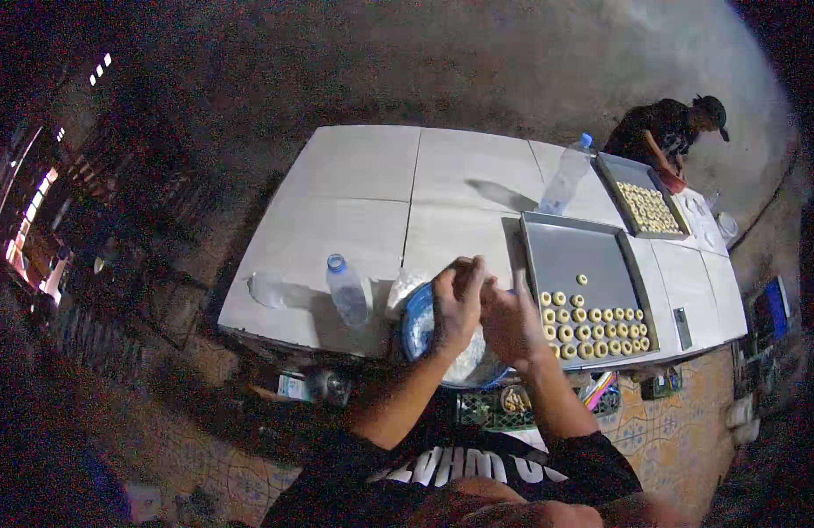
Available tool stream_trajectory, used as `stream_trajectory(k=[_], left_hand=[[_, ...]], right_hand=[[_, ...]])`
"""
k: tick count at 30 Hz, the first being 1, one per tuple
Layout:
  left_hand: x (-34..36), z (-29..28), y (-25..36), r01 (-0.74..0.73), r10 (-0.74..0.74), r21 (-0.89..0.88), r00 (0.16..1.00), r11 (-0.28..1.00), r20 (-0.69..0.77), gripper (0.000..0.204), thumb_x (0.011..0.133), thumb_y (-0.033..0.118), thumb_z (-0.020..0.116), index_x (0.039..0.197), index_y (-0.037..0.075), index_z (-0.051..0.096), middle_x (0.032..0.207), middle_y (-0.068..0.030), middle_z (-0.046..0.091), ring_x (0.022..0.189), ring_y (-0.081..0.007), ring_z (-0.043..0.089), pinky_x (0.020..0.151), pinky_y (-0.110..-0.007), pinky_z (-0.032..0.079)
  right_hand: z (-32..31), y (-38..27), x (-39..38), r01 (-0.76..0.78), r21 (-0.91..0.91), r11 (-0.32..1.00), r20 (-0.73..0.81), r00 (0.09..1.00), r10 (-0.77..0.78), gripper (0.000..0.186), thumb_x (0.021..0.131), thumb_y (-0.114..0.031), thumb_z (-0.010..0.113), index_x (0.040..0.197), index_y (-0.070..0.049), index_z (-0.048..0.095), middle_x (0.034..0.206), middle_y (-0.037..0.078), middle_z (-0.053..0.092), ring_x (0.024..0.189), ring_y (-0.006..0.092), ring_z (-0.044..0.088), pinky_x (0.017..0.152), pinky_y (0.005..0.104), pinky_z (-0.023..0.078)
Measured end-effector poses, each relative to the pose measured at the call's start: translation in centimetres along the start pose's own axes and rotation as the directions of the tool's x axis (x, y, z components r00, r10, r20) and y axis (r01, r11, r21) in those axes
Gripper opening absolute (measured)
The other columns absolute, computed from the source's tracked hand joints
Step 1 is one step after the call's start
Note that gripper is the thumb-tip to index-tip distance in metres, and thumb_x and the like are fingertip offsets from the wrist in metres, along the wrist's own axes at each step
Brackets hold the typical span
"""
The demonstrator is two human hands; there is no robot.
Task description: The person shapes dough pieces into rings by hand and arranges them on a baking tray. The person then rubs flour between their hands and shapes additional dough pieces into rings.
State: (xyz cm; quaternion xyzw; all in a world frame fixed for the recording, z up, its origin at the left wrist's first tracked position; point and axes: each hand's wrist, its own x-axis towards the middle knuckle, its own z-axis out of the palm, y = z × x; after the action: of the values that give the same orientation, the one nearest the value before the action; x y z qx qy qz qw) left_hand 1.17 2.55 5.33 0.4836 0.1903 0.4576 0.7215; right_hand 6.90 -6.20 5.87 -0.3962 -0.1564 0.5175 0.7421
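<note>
Your left hand (457, 310) and right hand (514, 327) meet over the blue bowl (412, 327) at the near edge of the table (337, 211), can't tell whether either grip is closed on anything, with the grey tray (583, 251) of pale rings (584, 333) just right of the bowl.

Mid-frame, the tabletop (337, 167) is whitish with dark seams and the bowl (409, 333) blue. Right of centre, the rings (584, 333) are pale yellow, the tray (574, 251) grey; at lower right, the floor (675, 422) is tan with bluish motifs.
</note>
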Motion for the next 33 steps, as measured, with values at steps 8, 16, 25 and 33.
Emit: stream_trajectory(k=[8, 16, 25, 33], left_hand=[[1.0, 0.6, -1.2, 0.034, -0.011, -0.109, 0.979, 0.993, 0.203, 0.026, 0.103, 0.031, 0.058, 0.091, 0.008, 0.061, 0.084, -0.0020, 0.064, 0.078, -0.0091, 0.062, 0.071, -0.024, 0.049], [1.3, 2.0, 1.4, 0.187, -0.150, -0.132, 0.956, 0.973, 0.252, 0.039, 0.105, 0.034, 0.052, 0.080, 0.003, 0.056, 0.073, -0.0056, 0.058, 0.071, -0.0139, 0.059, 0.068, -0.028, 0.048], [0.6, 4.0, 1.4, -0.185, 0.182, -0.022, 0.929, 0.982, 0.322, 0.026, 0.106, 0.018, 0.049, 0.091, -0.002, 0.057, 0.083, -0.0070, 0.061, 0.081, -0.0157, 0.066, 0.078, -0.031, 0.053], [0.3, 2.7, 3.0, 0.208, -0.163, -0.252, 0.968, 0.945, 0.191, 0.024, 0.102, 0.026, 0.058, 0.092, 0.004, 0.057, 0.086, -0.0062, 0.059, 0.077, -0.0174, 0.062, 0.072, -0.030, 0.052]], right_hand=[[-2.1, -0.1, 0.2, 0.274, -0.200, 0.941, 0.103, 0.961, -0.258, 0.076, 0.102, -0.064, 0.035, 0.140, 0.001, 0.048, 0.138, 0.013, 0.054, 0.126, 0.0261, 0.051, 0.109, 0.0397, 0.036], [-1.4, -2.1, -1.5, 0.470, -0.882, -0.017, 0.399, 0.728, -0.558, 0.046, 0.101, -0.046, 0.043, 0.121, -0.012, 0.069, 0.156, 0.024, 0.031, 0.141, 0.0425, 0.025, 0.117, 0.0554, 0.017], [-2.5, -2.8, -0.5, 0.140, 0.223, 0.965, 0.200, 0.962, -0.186, 0.103, 0.095, -0.080, 0.018, 0.125, 0.008, 0.062, 0.134, 0.017, 0.059, 0.125, 0.0280, 0.051, 0.109, 0.0408, 0.036], [-0.4, -2.7, -1.1, 0.439, -0.860, -0.259, 0.494, 0.596, -0.633, 0.054, 0.094, -0.062, 0.049, 0.111, -0.016, 0.071, 0.155, 0.027, 0.030, 0.136, 0.0493, 0.025, 0.112, 0.0614, 0.018]])
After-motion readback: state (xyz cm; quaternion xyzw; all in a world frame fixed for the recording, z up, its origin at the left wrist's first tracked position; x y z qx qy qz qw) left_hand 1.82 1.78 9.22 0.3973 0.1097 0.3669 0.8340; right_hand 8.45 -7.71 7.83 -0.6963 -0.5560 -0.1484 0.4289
